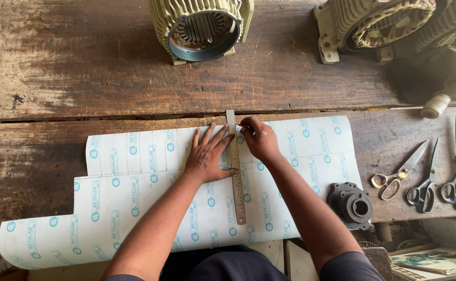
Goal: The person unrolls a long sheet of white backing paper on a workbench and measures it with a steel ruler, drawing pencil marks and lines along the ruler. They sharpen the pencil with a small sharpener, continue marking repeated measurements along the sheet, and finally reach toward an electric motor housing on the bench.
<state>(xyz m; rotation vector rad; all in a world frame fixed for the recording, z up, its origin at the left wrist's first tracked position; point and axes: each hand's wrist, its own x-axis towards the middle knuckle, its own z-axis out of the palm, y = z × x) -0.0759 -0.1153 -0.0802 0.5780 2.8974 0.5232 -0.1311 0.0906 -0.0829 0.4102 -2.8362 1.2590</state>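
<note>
Left hand (207, 156) lies flat, fingers spread, pressing a steel ruler (236, 171) down on white insulation paper (134, 198) with blue printed marks. Ruler runs from the sheet's far edge toward the bench's near edge, about mid-bench. Right hand (259, 139) sits just right of the ruler near its far end, fingers pinched together at the ruler's edge; whether it holds a marker, cannot tell. Paper covers the near plank of the wooden bench (82, 78), left end curling off the near-left corner. Dark cast end cap (351, 204) weighs the sheet's right edge. Three scissors (425, 177) lie at the right edge. Two motor housings (202, 28) stand at the far edge.
</note>
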